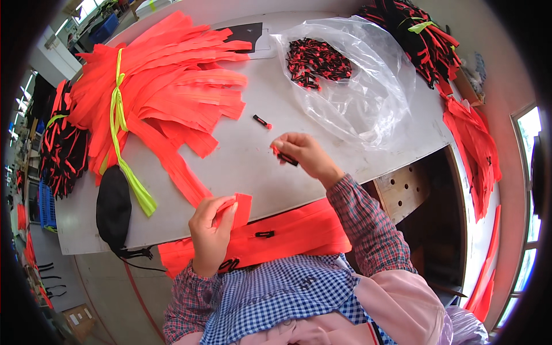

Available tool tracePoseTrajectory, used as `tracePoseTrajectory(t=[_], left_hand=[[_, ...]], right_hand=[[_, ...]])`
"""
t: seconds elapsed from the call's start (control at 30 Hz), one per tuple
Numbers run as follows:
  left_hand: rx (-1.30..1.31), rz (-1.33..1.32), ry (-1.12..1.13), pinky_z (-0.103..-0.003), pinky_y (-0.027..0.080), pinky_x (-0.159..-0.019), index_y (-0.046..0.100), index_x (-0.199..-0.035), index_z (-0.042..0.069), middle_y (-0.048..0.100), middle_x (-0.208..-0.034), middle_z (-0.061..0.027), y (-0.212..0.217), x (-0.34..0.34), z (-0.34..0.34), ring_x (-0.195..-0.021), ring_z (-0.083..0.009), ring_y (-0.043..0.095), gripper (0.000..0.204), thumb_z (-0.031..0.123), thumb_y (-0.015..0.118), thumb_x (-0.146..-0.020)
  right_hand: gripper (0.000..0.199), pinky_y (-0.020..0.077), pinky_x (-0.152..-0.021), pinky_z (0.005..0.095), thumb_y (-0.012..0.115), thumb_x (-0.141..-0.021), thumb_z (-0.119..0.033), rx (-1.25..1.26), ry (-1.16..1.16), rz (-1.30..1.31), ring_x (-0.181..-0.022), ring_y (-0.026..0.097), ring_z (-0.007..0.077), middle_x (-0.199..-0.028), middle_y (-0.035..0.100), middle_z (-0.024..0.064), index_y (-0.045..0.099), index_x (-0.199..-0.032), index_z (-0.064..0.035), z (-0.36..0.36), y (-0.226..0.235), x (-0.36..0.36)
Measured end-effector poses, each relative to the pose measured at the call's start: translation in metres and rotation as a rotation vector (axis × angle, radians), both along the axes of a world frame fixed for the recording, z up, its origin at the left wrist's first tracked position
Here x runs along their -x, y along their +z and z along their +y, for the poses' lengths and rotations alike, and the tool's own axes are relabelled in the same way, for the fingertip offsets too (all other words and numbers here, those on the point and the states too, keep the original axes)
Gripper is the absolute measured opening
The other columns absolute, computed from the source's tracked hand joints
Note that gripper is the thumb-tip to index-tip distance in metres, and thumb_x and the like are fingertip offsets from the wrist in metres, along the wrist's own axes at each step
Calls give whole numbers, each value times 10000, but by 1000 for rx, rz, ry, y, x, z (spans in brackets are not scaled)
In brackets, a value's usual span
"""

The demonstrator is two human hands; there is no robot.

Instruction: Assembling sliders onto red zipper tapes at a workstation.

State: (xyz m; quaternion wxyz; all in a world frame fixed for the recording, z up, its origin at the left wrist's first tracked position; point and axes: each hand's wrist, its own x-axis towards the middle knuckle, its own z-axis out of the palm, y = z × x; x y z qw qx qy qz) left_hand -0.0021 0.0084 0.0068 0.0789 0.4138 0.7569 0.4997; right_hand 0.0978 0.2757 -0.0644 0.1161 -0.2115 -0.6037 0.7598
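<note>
My left hand [210, 233] pinches the end of a coral-red zipper tape [244, 208], just above my lap. That tape runs back to a thick bundle of similar tapes [172, 75] tied with a yellow-green strip [117, 109]. My right hand [310, 154] is closed on a small black-and-red zipper slider [287, 159], held over the table right of the tape end. A similar loose slider [261, 121] lies on the table beyond. More red tape [305, 227] lies across my lap, with a small black piece [265, 234] on it.
A clear plastic bag [374, 112] holds a heap of black-and-red sliders [319, 60] at the far right of the white table [213, 167]. A black pouch [113, 207] hangs at the left edge. Black-and-red bundles [417, 40] stand at the far right; an open compartment [437, 213] is below.
</note>
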Motion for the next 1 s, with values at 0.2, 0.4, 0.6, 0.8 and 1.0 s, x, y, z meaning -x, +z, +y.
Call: tracePoseTrajectory(t=[0.2, 0.4, 0.6, 0.8, 1.0], left_hand=[[-27, -29, -96, -306, 536, -750, 679, -1029, -18, 682, -953, -117, 15, -7, 7, -857, -223, 676, 143, -19, 677, -887], [-55, -10, -94, -317, 544, -741, 680, -1048, -17, 683, -960, -119, 19, -13, 1, -859, -233, 678, 159, -28, 666, -890], [-61, 32, -103, -315, 544, -711, 684, -1039, -19, 684, -940, -121, 19, -12, -3, -829, -232, 681, 153, -17, 677, -886], [-75, 16, -122, -309, 541, -692, 684, -1019, -25, 683, -927, -121, 18, -10, -3, -798, -224, 678, 138, -8, 689, -883], [-72, -209, -150, -238, 508, -675, 697, -1034, -15, 688, -904, -65, 13, -6, -9, -787, -115, 647, 139, 8, 697, -897]], right_hand=[[195, 506, -643, 201, 594, -1017, -215, 202, 131, 183, -678, 598, 47, -835, 637, -37, 675, -1049, -41, -94, 58, -27], [222, 489, -596, 192, 583, -1023, -235, 12, 98, 166, -676, 563, 20, -836, 630, -47, 676, -1078, -41, -115, 68, -23], [226, 483, -597, 189, 583, -1024, -245, 10, 41, 195, -671, 549, 19, -823, 627, -48, 676, -1080, -47, -118, 65, -22], [227, 472, -591, 189, 579, -1026, -245, -40, 70, 186, -674, 539, 23, -844, 627, -42, 675, -1081, -47, -121, 60, -23], [206, 474, -630, 196, 617, -1004, -231, -166, 26, 245, -753, 543, 29, -870, 629, -39, 674, -1081, -49, -124, 56, -20]])
